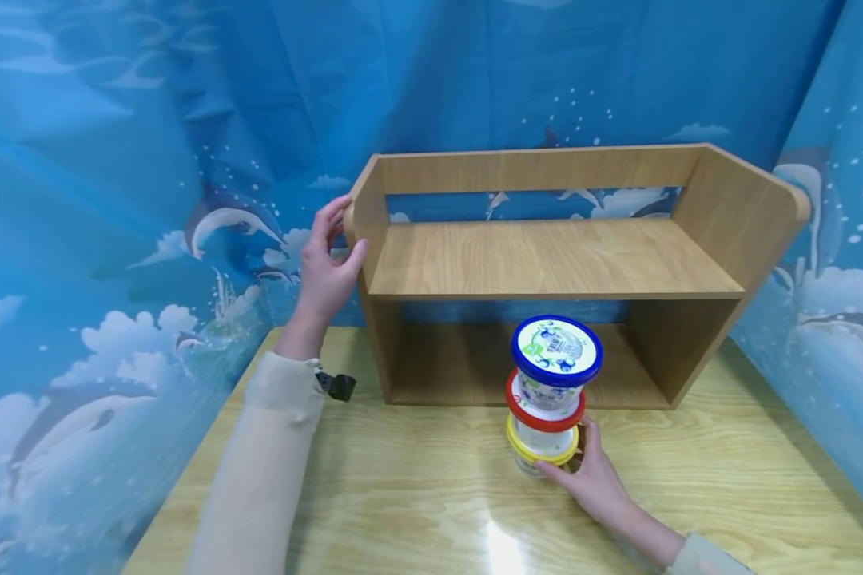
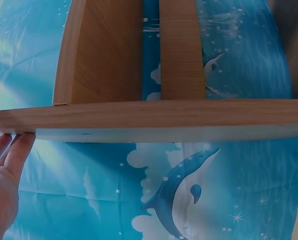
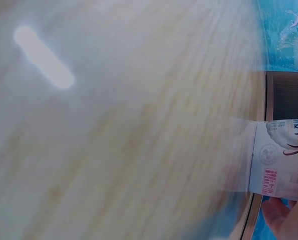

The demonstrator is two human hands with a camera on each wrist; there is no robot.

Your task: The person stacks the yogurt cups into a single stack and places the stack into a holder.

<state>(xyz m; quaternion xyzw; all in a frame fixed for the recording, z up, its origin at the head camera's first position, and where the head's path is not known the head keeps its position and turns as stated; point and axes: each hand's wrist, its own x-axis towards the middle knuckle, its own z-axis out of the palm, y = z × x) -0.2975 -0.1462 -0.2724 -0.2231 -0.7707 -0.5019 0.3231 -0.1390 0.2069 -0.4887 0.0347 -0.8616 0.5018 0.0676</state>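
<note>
At the shelf's left end, my left hand [image 1: 328, 267] grips the side panel of a two-tier wooden shelf [image 1: 554, 254]. In the left wrist view its fingers [image 2: 19, 155] lie against the panel's outer face, the thumb tip on the opposite side. Three round tubs are stacked before the shelf: a blue-lidded tub [image 1: 557, 351] on top, a red-lidded tub [image 1: 546, 406] in the middle, a yellow-lidded tub [image 1: 542, 443] at the bottom. My right hand [image 1: 593, 479] holds the bottom tub between thumb and fingers. The right wrist view shows that tub's printed white side [image 3: 281, 165].
The shelf stands at the back of a pale wood-grain table [image 1: 403, 487]. Behind and on both sides hangs a blue curtain [image 1: 223, 144] printed with dolphins and clouds. A small black device [image 1: 340, 387] sits on my left wrist.
</note>
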